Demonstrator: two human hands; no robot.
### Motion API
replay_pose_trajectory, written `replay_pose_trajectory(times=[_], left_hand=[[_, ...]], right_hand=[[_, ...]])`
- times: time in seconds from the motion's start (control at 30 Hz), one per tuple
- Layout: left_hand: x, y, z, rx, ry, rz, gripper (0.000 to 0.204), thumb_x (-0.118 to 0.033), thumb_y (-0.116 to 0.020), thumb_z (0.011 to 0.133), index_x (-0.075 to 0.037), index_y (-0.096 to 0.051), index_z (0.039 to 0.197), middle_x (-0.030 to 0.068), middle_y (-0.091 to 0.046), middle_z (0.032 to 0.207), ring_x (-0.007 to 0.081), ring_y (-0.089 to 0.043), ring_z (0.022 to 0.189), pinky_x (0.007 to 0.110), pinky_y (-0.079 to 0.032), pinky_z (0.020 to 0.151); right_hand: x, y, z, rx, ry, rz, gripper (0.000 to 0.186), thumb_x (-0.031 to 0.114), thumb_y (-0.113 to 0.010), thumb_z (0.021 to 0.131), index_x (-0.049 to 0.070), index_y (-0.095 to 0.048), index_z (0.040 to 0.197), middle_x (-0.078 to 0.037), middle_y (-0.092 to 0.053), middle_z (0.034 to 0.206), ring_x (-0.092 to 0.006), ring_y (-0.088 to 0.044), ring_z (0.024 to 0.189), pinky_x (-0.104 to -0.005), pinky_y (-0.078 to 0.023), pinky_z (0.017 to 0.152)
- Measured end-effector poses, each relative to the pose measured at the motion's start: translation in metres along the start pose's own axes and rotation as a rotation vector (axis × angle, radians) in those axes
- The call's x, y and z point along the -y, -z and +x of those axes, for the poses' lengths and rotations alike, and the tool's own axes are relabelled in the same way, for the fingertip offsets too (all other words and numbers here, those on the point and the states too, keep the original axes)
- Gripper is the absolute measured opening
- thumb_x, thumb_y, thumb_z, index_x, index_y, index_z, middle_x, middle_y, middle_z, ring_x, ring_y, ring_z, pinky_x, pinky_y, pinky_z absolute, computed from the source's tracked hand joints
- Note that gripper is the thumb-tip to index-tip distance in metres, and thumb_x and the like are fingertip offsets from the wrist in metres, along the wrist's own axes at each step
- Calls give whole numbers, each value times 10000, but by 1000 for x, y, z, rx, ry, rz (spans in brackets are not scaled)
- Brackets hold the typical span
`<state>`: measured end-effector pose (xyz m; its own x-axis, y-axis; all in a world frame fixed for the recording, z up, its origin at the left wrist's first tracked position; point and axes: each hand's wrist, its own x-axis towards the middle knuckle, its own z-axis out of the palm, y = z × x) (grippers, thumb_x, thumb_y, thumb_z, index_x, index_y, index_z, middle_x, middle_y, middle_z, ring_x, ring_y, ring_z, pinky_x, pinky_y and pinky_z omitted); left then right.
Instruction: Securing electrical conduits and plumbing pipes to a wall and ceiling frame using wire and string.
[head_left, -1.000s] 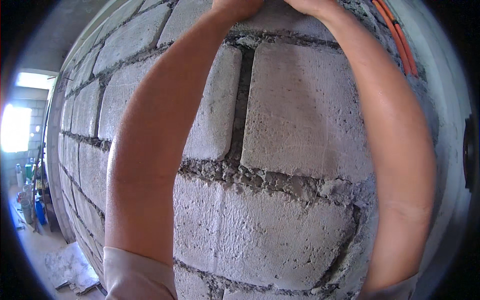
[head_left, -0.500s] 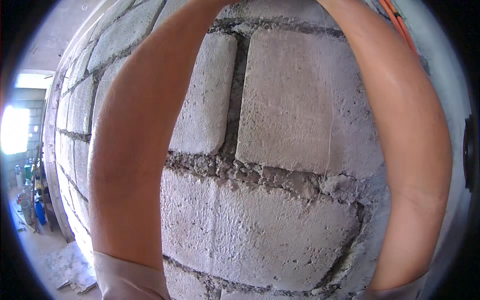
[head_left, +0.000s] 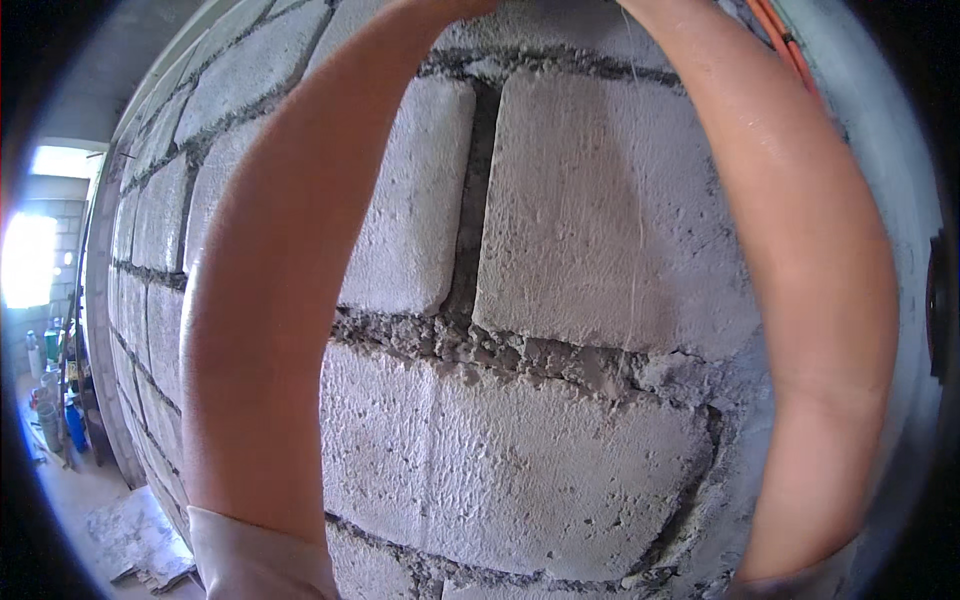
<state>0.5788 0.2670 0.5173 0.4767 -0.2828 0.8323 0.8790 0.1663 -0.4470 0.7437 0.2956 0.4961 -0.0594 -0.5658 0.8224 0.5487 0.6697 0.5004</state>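
My left hand [head_left: 470, 6] is only just visible at the top edge, reaching up along a wall of pale grey blocks [head_left: 560, 210] with rough mortar joints. My right hand [head_left: 630, 6] is likewise cut off at the top. The fingers of both are out of sight, so what they hold or touch cannot be made out. A thin pale strand [head_left: 638, 250] hangs down the wall from near my right hand. My two bare forearms frame the middle of the wall.
Orange conduits [head_left: 790, 55] run down the wall at upper right, beside a smooth plastered strip [head_left: 895, 180]. At far left lie a bright window opening [head_left: 30, 258], assorted containers [head_left: 70, 420] and poles. A whitish board or sheet [head_left: 130, 535] is on the floor at lower left.
My forearms have spread farther apart, and more of my hands is cropped by the top edge than a second ago. The thin strand shows more clearly against the wall.
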Motion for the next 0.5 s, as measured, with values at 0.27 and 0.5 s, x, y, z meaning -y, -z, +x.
replay_pose_trajectory(times=[0.27, 0.5], left_hand=[[-18, 12, -3, 207, 292, -365, 265, -122, -527, 851, -73, -693, 1052, 136, -692, 840, 198, -644, 813, 361, -507, 747], [3, 28, 0, 246, 210, -321, 255, -193, -486, 902, -59, -681, 997, 88, -657, 835, 170, -597, 785, 361, -482, 706]], right_hand=[[-47, -10, 3, 90, 92, 269, 180, 185, -640, 830, 77, -711, 955, -188, -705, 888, -332, -683, 846, -418, -523, 766], [-32, -3, -32, 38, -12, 124, 218, 214, -591, 837, 76, -727, 937, -210, -692, 929, -352, -681, 902, -435, -522, 796]])
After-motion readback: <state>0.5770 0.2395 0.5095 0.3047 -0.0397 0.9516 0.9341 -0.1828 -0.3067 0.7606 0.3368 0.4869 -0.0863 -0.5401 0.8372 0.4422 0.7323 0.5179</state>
